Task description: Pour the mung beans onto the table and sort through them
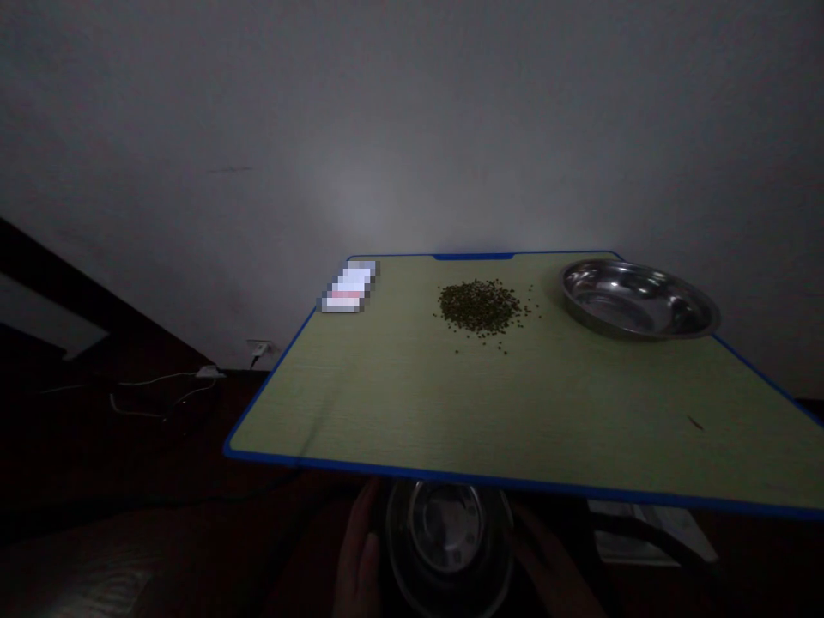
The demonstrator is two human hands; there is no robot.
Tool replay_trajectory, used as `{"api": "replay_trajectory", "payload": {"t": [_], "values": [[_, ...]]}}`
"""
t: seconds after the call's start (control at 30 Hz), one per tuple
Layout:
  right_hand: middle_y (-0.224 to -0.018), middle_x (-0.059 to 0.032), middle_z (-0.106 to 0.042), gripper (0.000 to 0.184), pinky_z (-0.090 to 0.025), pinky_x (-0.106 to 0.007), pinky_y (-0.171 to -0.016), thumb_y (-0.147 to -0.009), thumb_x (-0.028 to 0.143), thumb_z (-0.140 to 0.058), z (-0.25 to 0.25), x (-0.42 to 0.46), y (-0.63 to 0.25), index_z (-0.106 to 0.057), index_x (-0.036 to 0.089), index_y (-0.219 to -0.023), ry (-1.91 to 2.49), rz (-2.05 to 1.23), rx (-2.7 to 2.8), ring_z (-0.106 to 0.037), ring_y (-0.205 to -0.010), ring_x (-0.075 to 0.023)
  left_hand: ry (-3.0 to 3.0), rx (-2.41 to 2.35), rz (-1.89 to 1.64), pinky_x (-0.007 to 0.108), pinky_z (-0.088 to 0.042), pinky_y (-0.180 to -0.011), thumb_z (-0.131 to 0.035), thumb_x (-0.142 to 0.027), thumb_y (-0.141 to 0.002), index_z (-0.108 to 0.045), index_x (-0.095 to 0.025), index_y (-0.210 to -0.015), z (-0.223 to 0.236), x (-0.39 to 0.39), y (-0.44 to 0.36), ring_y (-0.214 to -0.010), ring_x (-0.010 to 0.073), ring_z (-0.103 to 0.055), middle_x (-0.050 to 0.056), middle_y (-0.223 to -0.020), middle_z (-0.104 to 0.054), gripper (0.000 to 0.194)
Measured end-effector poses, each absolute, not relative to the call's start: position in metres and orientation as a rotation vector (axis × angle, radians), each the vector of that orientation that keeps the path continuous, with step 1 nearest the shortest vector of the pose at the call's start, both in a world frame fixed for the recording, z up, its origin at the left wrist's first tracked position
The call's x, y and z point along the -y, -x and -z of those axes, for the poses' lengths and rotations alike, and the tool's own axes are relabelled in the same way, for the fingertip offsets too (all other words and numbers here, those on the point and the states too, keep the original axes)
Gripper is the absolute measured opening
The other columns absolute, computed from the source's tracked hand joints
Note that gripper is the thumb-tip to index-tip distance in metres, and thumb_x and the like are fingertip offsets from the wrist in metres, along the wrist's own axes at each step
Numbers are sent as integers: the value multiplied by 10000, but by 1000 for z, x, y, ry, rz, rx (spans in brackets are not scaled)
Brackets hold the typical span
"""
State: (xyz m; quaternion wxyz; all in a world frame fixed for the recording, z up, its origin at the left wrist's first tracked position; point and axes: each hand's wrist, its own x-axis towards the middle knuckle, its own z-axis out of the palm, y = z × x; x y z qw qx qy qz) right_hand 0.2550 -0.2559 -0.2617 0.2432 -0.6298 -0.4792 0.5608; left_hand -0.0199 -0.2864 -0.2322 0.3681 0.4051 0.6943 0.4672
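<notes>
Below the table's near edge, in deep shadow, my left hand and my right hand grip the two sides of a round metal bowl. Fingers of both hands curl round its rim. On the pale green table with a blue border lies a small heap of dark green beans, with a few loose ones scattered round it. A second, shallow steel bowl stands at the table's far right corner and looks hollow inside.
A blurred-out small flat object lies at the table's far left corner. A white wall rises behind. White cables and a wall socket show on the dark floor at the left. Papers lie under the table on the right.
</notes>
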Motion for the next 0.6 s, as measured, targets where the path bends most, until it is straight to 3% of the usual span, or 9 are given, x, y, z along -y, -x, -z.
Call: {"api": "replay_trajectory", "payload": {"t": [0.13,0.3,0.6], "values": [[-1394,-108,-535,683,-297,-412,-1110,-811,638,-475,260,257,-252,-553,183,-1314,1694,-1514,1306,-431,-1323,-293,-1017,-1814,-1210,398,-293,-1142,-453,-630,-846,-545,-167,-1311,226,286,13,-1353,291,-392,105,-1427,-498,662],[-1354,-122,-572,653,-327,-409,-1092,-814,620,-460,265,260,-252,-586,157,-1256,1704,-1478,1285,-468,-1292,-295,-1003,-1697,-1121,400,-407,-1063,-534,-506,-858,-613,-162,-1238,208,280,7,-1248,290,-522,107,-1310,-610,518],[-1328,-117,-596,554,-339,-390,-1083,-857,531,-459,240,259,-252,-610,165,-1244,1617,-1369,1410,-512,-1257,-269,-1111,-1617,-1040,400,-374,-1086,-532,-423,-875,-601,-176,-1274,212,281,0,-1272,272,-501,84,-1328,-600,474]]}}
